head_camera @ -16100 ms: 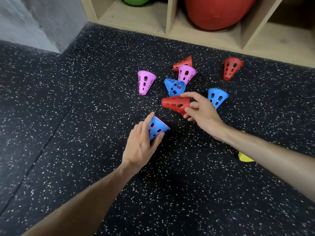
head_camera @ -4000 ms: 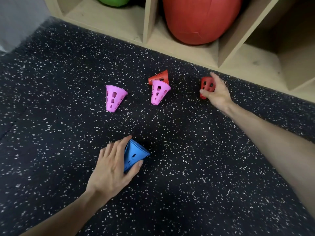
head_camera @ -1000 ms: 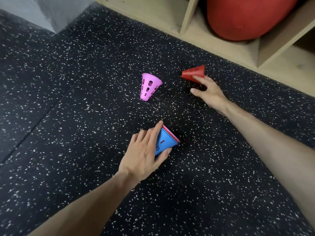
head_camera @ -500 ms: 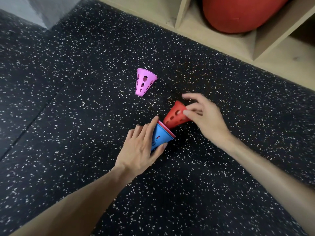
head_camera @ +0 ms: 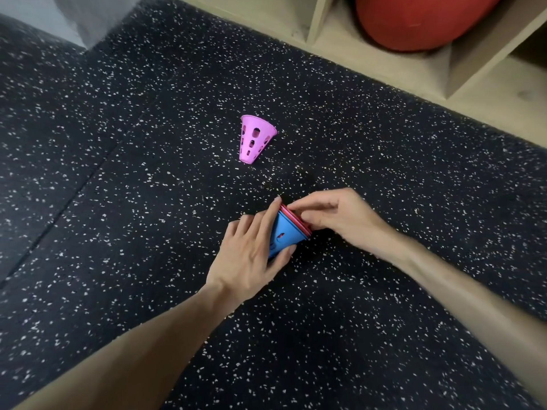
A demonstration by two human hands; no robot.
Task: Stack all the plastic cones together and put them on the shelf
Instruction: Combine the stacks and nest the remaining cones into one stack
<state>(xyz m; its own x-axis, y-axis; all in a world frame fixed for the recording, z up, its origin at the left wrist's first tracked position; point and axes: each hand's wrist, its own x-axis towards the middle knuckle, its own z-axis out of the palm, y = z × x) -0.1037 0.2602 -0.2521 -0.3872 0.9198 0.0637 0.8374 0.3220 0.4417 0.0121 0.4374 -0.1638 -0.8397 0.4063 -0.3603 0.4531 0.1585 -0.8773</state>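
A nested stack of cones (head_camera: 286, 235), blue on the outside with red and pink rims at its wide end, lies on its side on the floor. My left hand (head_camera: 250, 255) grips the stack round its narrow part. My right hand (head_camera: 334, 217) sits at the stack's wide end with its fingers curled over the rims, pressing the red cone in; that cone is almost wholly hidden inside. One pink perforated cone (head_camera: 255, 139) lies alone on the floor farther back, wide end up and to the right.
A wooden shelf (head_camera: 461, 69) with open compartments runs along the far right, at floor level. A large red ball (head_camera: 414, 22) fills one compartment. Black speckled rubber flooring lies all around, with a grey wall corner (head_camera: 68, 22) at the far left.
My right hand has carried the red cone from the floor near the shelf to the stack and pushed it inside. My left hand has kept hold of the stack.
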